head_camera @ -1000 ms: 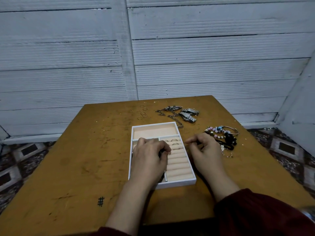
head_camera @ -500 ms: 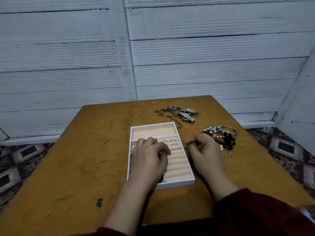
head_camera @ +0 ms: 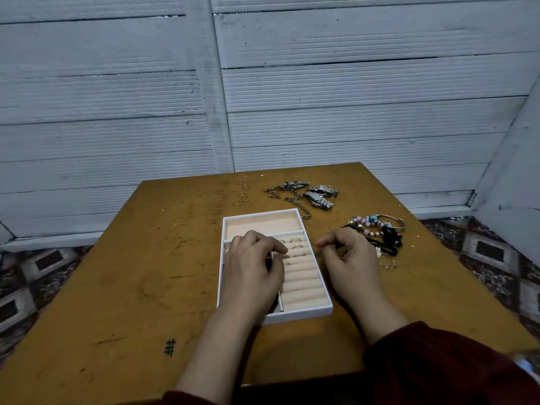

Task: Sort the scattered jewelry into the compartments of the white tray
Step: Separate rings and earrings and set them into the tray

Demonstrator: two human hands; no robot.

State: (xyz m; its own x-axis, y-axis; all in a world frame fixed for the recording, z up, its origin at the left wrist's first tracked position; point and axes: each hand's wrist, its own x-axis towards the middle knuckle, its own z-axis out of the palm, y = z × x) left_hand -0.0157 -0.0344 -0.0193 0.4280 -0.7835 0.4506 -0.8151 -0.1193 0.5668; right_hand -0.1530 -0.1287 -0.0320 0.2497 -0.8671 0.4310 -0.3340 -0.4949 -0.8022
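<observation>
I see the left hand [head_camera: 253, 273] curled over the white compartmented tray [head_camera: 295, 317]; whether it pinches anything, I cannot tell. The right hand [head_camera: 352, 260] lies loosely curled just beside it.

One tray [head_camera: 298, 317], two watches [head_camera: 318, 200], left hand [head_camera: 251, 276] plus right hand [head_camera: 350, 258] — about seven loose rings [head_camera: 242, 195].

The left hand [head_camera: 254, 270] covers the left compartments of the white tray [head_camera: 298, 317]; whether its fingers [head_camera: 277, 249] hold anything cannot be told. The right hand [head_camera: 350, 258] hides some bracelets [head_camera: 385, 235].

Tray [head_camera: 298, 318] central on table [head_camera: 146, 273]; rings [head_camera: 241, 194] and watches [head_camera: 320, 195] behind it, bracelets [head_camera: 380, 229] right of it.
</observation>
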